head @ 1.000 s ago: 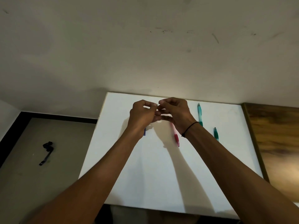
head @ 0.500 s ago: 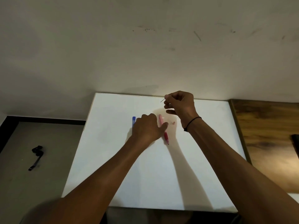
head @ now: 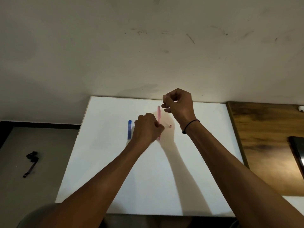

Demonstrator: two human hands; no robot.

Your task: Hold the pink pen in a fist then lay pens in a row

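My left hand (head: 146,127) grips a pink pen barrel (head: 158,114), which stands nearly upright above the white board (head: 115,170). My right hand (head: 178,104) is raised over the board's far edge and pinches a thin refill (head: 161,101) whose dark tip pokes out to the left. A black band circles the right wrist. Just left of my left hand a blue pen part (head: 129,130) lies flat on the board. A small pink piece (head: 170,126) lies on the board between my two hands.
The white board lies on a surface against a scuffed pale wall. A wooden tabletop (head: 263,145) adjoins it on the right, with a dark flat object (head: 297,153) at the edge. A black strap (head: 31,160) lies on the grey floor at left.
My hands have parted: the right kept the thin refill and rose toward the far edge, while the left dropped to the board and lifted the pink barrel upright. The view has shifted right.
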